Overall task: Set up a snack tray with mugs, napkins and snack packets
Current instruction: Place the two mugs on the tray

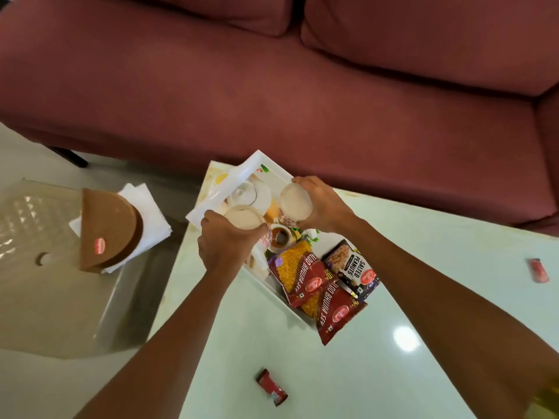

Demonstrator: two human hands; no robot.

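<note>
My left hand (225, 237) has its grip around one mug (244, 217), my right hand (320, 204) around another mug (295, 201), both over the white tray (211, 204). Snack packets (305, 276) overlap the tray's near end on the pale surface (393, 358). Napkins (148, 213) lie left, well apart.

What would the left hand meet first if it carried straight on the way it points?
Probably the tray's white handle. The left hand, shut on a mug, points away toward the sofa, and the handle lies just beyond the mug. Depth is unclear, so it might pass above.
</note>
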